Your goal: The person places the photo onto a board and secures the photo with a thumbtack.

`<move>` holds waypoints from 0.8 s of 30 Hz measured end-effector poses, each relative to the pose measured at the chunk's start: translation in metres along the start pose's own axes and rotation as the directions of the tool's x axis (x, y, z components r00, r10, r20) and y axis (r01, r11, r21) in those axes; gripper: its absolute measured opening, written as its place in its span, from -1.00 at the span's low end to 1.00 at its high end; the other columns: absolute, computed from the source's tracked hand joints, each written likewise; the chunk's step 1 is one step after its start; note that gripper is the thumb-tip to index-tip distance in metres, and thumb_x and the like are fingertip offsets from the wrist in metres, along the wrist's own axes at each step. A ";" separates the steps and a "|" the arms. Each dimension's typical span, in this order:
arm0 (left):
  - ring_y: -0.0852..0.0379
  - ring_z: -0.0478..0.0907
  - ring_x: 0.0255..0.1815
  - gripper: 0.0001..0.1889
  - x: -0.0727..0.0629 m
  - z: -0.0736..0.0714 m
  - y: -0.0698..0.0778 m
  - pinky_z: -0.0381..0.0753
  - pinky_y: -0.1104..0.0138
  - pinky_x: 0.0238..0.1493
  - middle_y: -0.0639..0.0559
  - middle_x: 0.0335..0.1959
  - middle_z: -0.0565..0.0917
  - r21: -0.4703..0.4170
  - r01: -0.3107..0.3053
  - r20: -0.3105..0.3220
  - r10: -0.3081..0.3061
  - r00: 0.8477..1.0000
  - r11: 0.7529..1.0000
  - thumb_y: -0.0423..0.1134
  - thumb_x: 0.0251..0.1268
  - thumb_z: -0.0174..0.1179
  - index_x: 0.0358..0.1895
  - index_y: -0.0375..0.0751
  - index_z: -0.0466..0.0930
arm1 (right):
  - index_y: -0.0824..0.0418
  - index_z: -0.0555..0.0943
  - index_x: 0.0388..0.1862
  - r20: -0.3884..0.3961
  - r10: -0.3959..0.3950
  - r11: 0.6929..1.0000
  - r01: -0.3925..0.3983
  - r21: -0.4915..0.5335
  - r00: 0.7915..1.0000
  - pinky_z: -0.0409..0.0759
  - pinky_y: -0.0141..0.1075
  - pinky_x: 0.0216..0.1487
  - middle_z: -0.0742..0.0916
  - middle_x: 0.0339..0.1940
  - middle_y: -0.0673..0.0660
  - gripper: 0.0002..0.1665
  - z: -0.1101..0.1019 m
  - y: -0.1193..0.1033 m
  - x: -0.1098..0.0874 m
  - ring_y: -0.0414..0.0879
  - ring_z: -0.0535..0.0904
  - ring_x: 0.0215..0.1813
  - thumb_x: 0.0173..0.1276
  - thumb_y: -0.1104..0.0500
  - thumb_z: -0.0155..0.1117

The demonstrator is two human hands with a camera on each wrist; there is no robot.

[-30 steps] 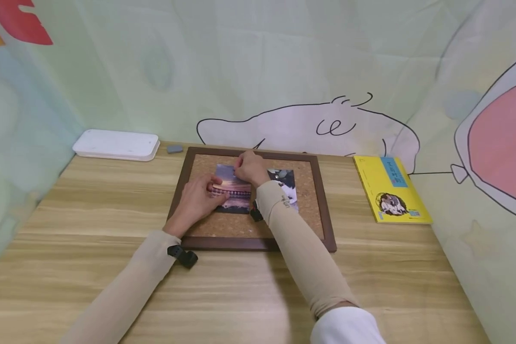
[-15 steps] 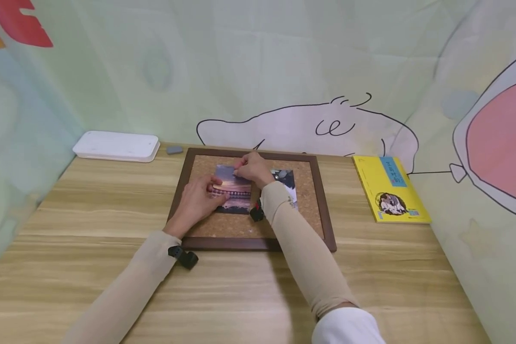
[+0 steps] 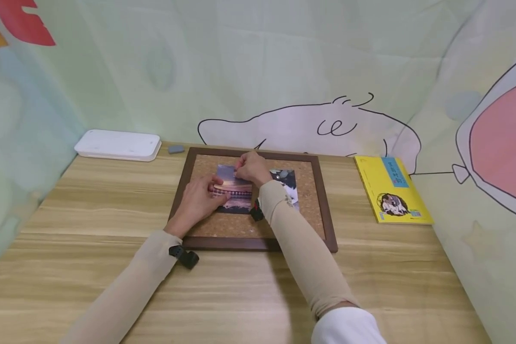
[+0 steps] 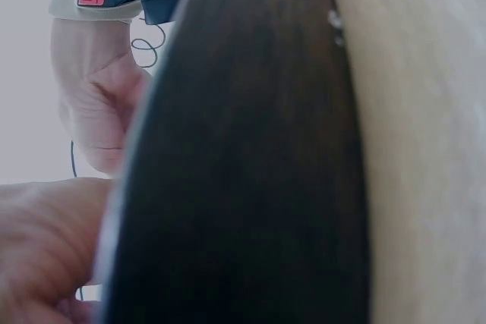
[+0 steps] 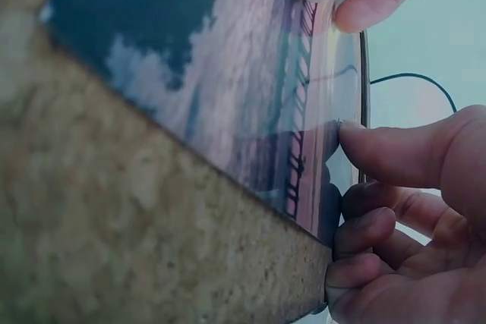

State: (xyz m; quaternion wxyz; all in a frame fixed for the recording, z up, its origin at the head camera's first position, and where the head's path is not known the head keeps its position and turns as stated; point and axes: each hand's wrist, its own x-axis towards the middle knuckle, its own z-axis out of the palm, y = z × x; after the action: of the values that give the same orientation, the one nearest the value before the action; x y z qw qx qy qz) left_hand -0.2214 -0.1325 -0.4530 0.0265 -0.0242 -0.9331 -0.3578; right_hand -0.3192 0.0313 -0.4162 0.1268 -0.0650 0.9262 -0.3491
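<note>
A photo of a sunset over water (image 3: 240, 203) lies on a brown-framed cork board (image 3: 221, 225). My left hand (image 3: 198, 198) rests on the photo's left side, thumb and fingers spread apart on its surface. At the photo's upper edge my right hand (image 3: 252, 168) has its fingers curled and seems to pinch a small pin, mostly hidden by the fingertips. In the right wrist view the right thumb (image 5: 380, 153) touches the glossy photo. A second photo, black and white (image 3: 289, 179), sits to the right, partly behind the right wrist, with a small pale dot near its top.
The board lies on a wood-grain table (image 3: 223, 291). Behind it to the left are a white flat case (image 3: 118, 144) and a small grey block (image 3: 176, 149). A yellow book (image 3: 391, 191) lies to the right. A printed cloth backdrop (image 3: 249, 71) stands behind.
Both hands stay at nearly the same places on the photo. The right hand and forearm shift only very slightly; the board and other things stay put.
</note>
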 end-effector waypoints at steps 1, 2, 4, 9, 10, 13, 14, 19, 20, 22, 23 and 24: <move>-0.08 0.49 -0.16 -0.56 0.000 0.000 0.000 0.27 0.17 -0.06 -0.17 -0.17 0.62 0.000 0.001 -0.001 -0.001 1.000 1.000 -0.08 0.35 0.47 0.17 -0.23 0.66 | 0.16 0.68 -0.34 0.000 -0.008 1.000 0.008 -0.008 1.000 0.43 -0.34 -0.24 0.66 -0.31 0.03 -0.87 0.000 0.000 0.000 -0.10 0.52 -0.24 0.33 0.26 0.52; -0.08 0.49 -0.15 -0.56 -0.001 -0.001 0.000 0.27 0.17 -0.06 -0.17 -0.17 0.62 0.000 0.003 -0.002 -0.003 1.000 1.000 -0.08 0.35 0.47 0.17 -0.23 0.66 | 0.16 0.68 -0.34 0.000 -0.016 1.000 0.016 -0.011 1.000 0.43 -0.35 -0.24 0.66 -0.31 0.03 -0.87 0.000 0.001 -0.001 -0.11 0.52 -0.24 0.33 0.26 0.52; -0.08 0.50 -0.15 -0.56 -0.002 0.000 0.000 0.28 0.18 -0.08 -0.17 -0.16 0.63 0.001 0.006 -0.001 -0.006 1.000 1.000 -0.08 0.35 0.47 0.17 -0.23 0.66 | 0.17 0.68 -0.34 0.004 -0.030 1.000 0.030 -0.006 1.000 0.42 -0.36 -0.24 0.66 -0.32 0.03 -0.86 0.000 0.004 -0.002 -0.11 0.51 -0.25 0.32 0.25 0.52; -0.06 0.49 -0.17 -0.56 -0.002 0.003 0.000 0.28 0.21 -0.14 -0.16 -0.17 0.63 0.009 -0.002 0.020 0.002 1.000 1.000 -0.06 0.36 0.47 0.16 -0.22 0.66 | 0.17 0.68 -0.31 0.036 -0.043 0.998 0.042 0.047 0.998 0.43 -0.35 -0.21 0.66 -0.28 0.02 -0.89 -0.005 0.013 -0.005 -0.12 0.51 -0.23 0.35 0.19 0.47; -0.06 0.48 -0.18 -0.56 -0.002 0.002 0.001 0.28 0.22 -0.15 -0.15 -0.18 0.62 0.010 -0.007 0.024 0.007 1.000 1.000 -0.06 0.37 0.46 0.17 -0.22 0.67 | 0.17 0.69 -0.26 0.052 -0.041 0.997 0.037 0.073 0.998 0.44 -0.34 -0.18 0.66 -0.24 0.03 -0.89 -0.008 0.014 -0.006 -0.11 0.52 -0.19 0.39 0.16 0.45; -0.07 0.46 -0.18 -0.55 0.001 0.000 0.002 0.27 0.21 -0.15 -0.15 -0.18 0.61 0.011 -0.018 0.043 0.018 0.999 1.000 -0.04 0.38 0.45 0.18 -0.22 0.66 | 0.18 0.70 -0.08 0.079 -0.042 0.990 0.031 0.135 0.996 0.49 -0.27 -0.06 0.70 -0.10 0.07 -0.81 -0.018 0.017 -0.010 -0.09 0.55 -0.09 0.52 0.07 0.35; -0.07 0.46 -0.17 -0.55 0.001 -0.002 0.002 0.28 0.20 -0.14 -0.15 -0.17 0.61 0.011 -0.019 0.051 0.018 0.999 1.000 -0.03 0.39 0.45 0.19 -0.21 0.65 | 0.18 0.70 -0.01 0.081 -0.046 0.988 0.033 0.153 0.996 0.53 -0.24 -0.03 0.71 -0.04 0.09 -0.76 -0.022 0.018 -0.013 -0.07 0.57 -0.05 0.55 0.05 0.32; -0.11 0.51 -0.06 -0.52 0.004 -0.013 0.000 0.38 0.13 -0.07 -0.18 -0.09 0.65 0.029 -0.044 0.068 0.042 0.997 0.999 -0.01 0.39 0.45 0.21 -0.22 0.65 | 0.16 0.65 0.26 0.040 -0.109 0.984 0.102 0.145 0.993 0.63 -0.06 0.17 0.73 0.17 0.16 -0.60 -0.045 0.029 -0.031 0.02 0.64 0.14 0.65 -0.03 0.20; -0.12 0.52 -0.04 -0.51 0.004 -0.016 -0.001 0.40 0.10 -0.04 -0.19 -0.07 0.66 0.035 -0.054 0.065 0.052 0.997 0.998 0.00 0.37 0.45 0.21 -0.22 0.65 | 0.16 0.63 0.31 0.037 -0.130 0.983 0.124 0.136 0.991 0.63 -0.02 0.23 0.73 0.21 0.17 -0.57 -0.050 0.033 -0.035 0.05 0.64 0.19 0.66 -0.04 0.18; -0.14 0.53 0.02 -0.50 0.001 -0.022 -0.004 0.43 0.04 0.04 -0.21 -0.03 0.66 0.046 -0.085 0.061 0.082 0.995 0.995 0.01 0.35 0.47 0.20 -0.21 0.66 | 0.18 0.56 0.42 0.030 -0.190 0.978 0.186 0.096 0.981 0.60 0.05 0.34 0.70 0.30 0.22 -0.50 -0.061 0.042 -0.043 0.11 0.63 0.30 0.69 -0.04 0.14; -0.16 0.53 0.05 -0.49 -0.001 -0.025 -0.005 0.44 -0.01 0.08 -0.23 0.00 0.66 0.050 -0.101 0.060 0.098 0.993 0.994 0.01 0.33 0.48 0.20 -0.22 0.66 | 0.19 0.52 0.48 0.026 -0.216 0.974 0.214 0.067 0.976 0.58 0.09 0.39 0.67 0.36 0.23 -0.45 -0.066 0.047 -0.047 0.14 0.61 0.36 0.69 -0.06 0.13; -0.19 0.52 0.09 -0.48 -0.004 -0.028 -0.008 0.45 -0.06 0.14 -0.25 0.05 0.65 0.059 -0.120 0.060 0.117 0.991 0.991 0.01 0.32 0.49 0.20 -0.22 0.66 | 0.20 0.46 0.54 0.025 -0.241 0.970 0.241 0.032 0.970 0.54 0.11 0.45 0.64 0.42 0.25 -0.40 -0.071 0.053 -0.052 0.16 0.58 0.43 0.69 -0.07 0.13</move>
State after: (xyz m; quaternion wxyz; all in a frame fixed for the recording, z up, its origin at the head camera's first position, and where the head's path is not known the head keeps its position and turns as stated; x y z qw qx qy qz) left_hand -0.2170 -0.1576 -0.4379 0.0222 -0.0889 -0.9411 -0.3256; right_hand -0.2914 0.1262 -0.3898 0.0975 -0.1801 0.9045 -0.3742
